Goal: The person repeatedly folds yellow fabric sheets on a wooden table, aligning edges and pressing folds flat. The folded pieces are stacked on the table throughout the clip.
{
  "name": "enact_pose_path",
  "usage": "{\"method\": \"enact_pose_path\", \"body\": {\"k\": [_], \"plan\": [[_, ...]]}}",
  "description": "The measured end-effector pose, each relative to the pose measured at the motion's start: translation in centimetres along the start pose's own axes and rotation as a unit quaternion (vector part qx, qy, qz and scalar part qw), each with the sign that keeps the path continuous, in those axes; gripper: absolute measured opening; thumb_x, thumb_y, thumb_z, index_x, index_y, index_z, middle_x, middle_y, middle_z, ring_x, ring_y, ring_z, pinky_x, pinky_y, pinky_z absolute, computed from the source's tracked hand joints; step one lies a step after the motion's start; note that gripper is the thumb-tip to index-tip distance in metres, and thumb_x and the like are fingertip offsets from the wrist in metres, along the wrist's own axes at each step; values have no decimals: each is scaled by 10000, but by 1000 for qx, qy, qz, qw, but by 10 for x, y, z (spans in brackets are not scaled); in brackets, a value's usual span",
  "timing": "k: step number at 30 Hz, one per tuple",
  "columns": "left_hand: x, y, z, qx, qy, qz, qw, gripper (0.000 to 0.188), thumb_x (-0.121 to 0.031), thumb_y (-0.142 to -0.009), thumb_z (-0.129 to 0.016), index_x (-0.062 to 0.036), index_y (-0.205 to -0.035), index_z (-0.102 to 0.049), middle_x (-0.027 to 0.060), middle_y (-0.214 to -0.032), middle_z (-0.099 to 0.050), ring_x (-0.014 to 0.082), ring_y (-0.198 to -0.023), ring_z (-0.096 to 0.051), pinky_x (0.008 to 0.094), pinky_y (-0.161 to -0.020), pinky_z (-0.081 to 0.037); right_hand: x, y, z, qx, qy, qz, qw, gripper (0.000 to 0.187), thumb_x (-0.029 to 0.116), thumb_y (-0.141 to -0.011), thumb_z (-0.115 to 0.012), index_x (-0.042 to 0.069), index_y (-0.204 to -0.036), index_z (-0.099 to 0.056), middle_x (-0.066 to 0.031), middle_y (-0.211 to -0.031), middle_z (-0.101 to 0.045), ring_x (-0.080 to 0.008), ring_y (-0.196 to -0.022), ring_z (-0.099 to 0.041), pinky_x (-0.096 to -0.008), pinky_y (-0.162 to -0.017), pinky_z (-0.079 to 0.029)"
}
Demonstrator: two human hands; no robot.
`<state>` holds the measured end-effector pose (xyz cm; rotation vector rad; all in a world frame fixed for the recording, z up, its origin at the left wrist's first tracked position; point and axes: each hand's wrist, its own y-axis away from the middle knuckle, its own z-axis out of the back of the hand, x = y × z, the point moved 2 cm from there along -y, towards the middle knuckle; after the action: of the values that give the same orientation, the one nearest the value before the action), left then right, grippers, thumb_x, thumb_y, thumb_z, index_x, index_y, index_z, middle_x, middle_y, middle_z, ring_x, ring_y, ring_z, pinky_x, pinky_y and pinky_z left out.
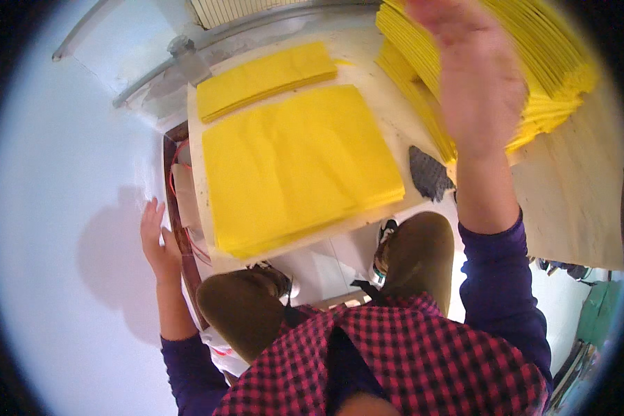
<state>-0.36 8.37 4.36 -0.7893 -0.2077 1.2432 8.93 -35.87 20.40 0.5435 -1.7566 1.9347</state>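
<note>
My left hand is held up beside the table's left edge, near the wall, with its fingers apart and nothing in it. My right hand reaches out over a tall pile of yellow cloth-like sheets. Its fingers look stretched out, but they are blurred and run to the top of the picture; I see nothing held. In front of me lies a wide, flat stack of yellow sheets, slightly creased on top. Behind it is a narrower yellow stack.
A dark grey scrap lies on the pale tabletop between the stacks and my right forearm. At the back left stands a greyish clear container. A white wall borders the left side. My knees are at the table's front edge.
</note>
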Motion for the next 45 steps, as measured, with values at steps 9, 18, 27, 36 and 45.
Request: {"method": "enact_pose_path", "body": {"k": [9,18,27,36,45], "plan": [[-86,120,29,-16,96,170,981,386,63,-811,-466,-7,-1170,-591,173,-1283,-535,313,-1232,-468,386,-1046,-341,116,37,56,-62,8,18,998,435,307,-976,-423,-23,-1244,-516,-160,-1243,-557,-246,-1175,-513,-385,-1026,-372],[-94,144,10,18,9,95,995,335,20,-798,-511,-19,-1113,-616,188,-1221,-569,367,-1175,-499,427,-1029,-365,157,58,81,-79,18,9,997,431,314,-974,-418,-12,-1233,-529,-150,-1230,-566,-238,-1169,-515,-372,-1020,-372],[-102,144,9,50,-27,146,988,285,-28,-793,-526,1,-1057,-629,205,-1202,-571,365,-1184,-486,434,-1045,-346,160,72,87,-84,7,-24,996,427,321,-972,-413,-1,-1221,-542,-140,-1217,-575,-230,-1163,-516,-358,-1013,-372],[-105,147,4,35,-30,120,992,268,-55,-787,-552,-7,-1031,-651,186,-1200,-584,358,-1158,-504,433,-1021,-360,183,78,90,-98,-6,-3,995,425,328,-971,-408,10,-1210,-555,-131,-1203,-584,-222,-1157,-518,-345,-1007,-373],[-109,143,5,2,-11,81,997,272,-37,-794,-556,-13,-1050,-643,183,-1185,-593,358,-1153,-508,432,-991,-382,250,61,97,-63,-23,86,994,423,336,-969,-402,21,-1199,-568,-121,-1190,-593,-214,-1151,-520,-332,-1000,-373]]}}
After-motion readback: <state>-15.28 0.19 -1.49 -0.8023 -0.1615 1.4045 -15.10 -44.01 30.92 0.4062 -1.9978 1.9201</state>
